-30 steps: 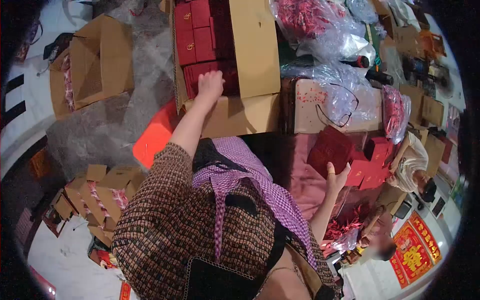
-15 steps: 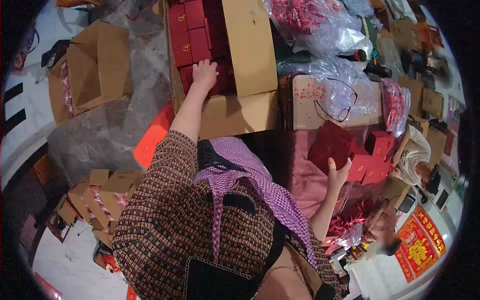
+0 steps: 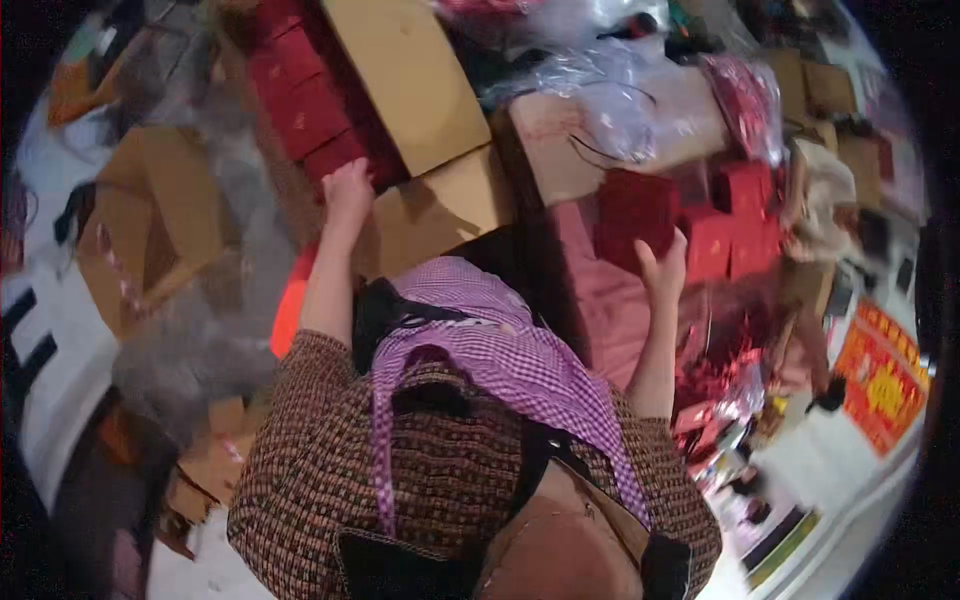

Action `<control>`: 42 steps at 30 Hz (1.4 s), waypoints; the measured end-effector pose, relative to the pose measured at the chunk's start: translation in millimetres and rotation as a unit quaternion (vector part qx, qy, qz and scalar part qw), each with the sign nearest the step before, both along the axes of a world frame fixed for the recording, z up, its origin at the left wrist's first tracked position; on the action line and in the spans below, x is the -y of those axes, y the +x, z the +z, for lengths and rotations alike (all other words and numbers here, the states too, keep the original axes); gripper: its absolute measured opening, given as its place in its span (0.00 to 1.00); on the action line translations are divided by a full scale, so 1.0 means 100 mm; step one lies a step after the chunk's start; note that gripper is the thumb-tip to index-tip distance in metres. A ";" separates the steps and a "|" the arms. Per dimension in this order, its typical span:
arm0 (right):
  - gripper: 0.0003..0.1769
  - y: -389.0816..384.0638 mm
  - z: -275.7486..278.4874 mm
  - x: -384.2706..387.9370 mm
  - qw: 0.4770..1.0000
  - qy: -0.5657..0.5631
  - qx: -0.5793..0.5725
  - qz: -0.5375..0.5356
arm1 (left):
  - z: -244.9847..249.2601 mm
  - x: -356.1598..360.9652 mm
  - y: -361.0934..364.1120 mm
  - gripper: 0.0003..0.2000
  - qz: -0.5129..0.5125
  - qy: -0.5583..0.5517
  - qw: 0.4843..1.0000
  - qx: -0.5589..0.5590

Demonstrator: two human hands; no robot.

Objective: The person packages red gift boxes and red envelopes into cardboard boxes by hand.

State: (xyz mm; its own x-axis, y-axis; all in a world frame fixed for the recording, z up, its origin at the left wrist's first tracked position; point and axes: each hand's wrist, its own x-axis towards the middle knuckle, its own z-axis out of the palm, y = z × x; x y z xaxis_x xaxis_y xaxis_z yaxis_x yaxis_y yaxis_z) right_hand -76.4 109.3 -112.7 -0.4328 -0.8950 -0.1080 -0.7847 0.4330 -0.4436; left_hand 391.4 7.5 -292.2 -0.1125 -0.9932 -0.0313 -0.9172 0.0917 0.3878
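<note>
An open carton (image 3: pixel 435 90) stands in front of me with rows of red boxes (image 3: pixel 300 110) inside. My left hand (image 3: pixel 348 190) is at the carton's near end, beside the closest red boxes. Its fingers look curled but are blurred, and anything in them is hidden. My right hand (image 3: pixel 663 262) grips a dark red, square, flat-faced box (image 3: pixel 635 215) by its near edge, thumb on the near face. The held box is above a pink cloth-like surface (image 3: pixel 590 290). Beside it, several red boxes (image 3: pixel 740 225) stand grouped.
A pale box top (image 3: pixel 555 145) holds clear plastic wrap (image 3: pixel 630 115) and eyeglasses (image 3: pixel 600 150). An open carton (image 3: pixel 160 220) stands at left, and an orange-red object (image 3: pixel 290 300) lies near my left forearm. Another person's light-coloured clothing (image 3: pixel 820 190) shows at right.
The view has swung, shifting the carton left and up. My left hand has drawn back from the box tops to the carton's near end. My right hand still holds the dark red box, now raised slightly.
</note>
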 end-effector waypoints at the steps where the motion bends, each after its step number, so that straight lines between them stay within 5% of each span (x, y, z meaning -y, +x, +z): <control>1: 0.38 -0.04 -0.03 -0.04 0.999 -0.001 -0.047 0.019 | 0.16 0.00 -0.02 0.06 -0.003 0.014 1.000 -0.009; 6: 0.39 0.07 0.15 0.01 0.998 0.056 -0.027 -0.030 | 0.86 -0.24 -0.01 0.09 -0.036 -0.025 0.999 0.019; 12: 0.35 0.05 0.16 -0.02 0.999 0.032 -0.009 -0.011 | 1.87 -0.41 -0.21 0.12 -0.111 -0.082 0.988 -0.070; 16: 0.34 -0.04 0.06 -0.05 1.000 -0.002 -0.022 0.016 | 2.27 -0.35 -0.68 0.14 -0.258 -0.104 0.950 -0.143; 25: 0.32 -0.23 0.53 -0.17 0.996 -0.060 0.052 0.036 | 2.20 -0.27 -2.34 0.10 -0.539 -0.172 0.803 -0.187; 34: 0.34 -0.66 0.63 -0.56 0.996 -0.045 0.058 0.053 | 2.06 -0.42 -3.52 0.05 -0.657 -0.282 0.687 -0.126; 38: 0.39 -0.75 0.40 -0.65 0.995 -0.032 0.055 0.076 | 1.78 -0.51 -3.70 0.08 -0.666 -0.274 0.687 -0.098; 42: 0.48 -0.75 0.07 -0.74 0.983 0.017 0.169 0.064 | 1.65 -0.55 -3.73 0.13 -0.632 -0.288 0.707 -0.135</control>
State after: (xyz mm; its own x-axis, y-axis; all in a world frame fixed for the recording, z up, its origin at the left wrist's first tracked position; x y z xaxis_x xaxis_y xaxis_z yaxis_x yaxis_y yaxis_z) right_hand -151.7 182.9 -106.1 -0.2503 -0.9333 -0.2575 -0.6446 0.3591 -0.6750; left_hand 18.0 62.4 -126.8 -0.8454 0.0659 0.5301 0.1382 0.9856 0.0978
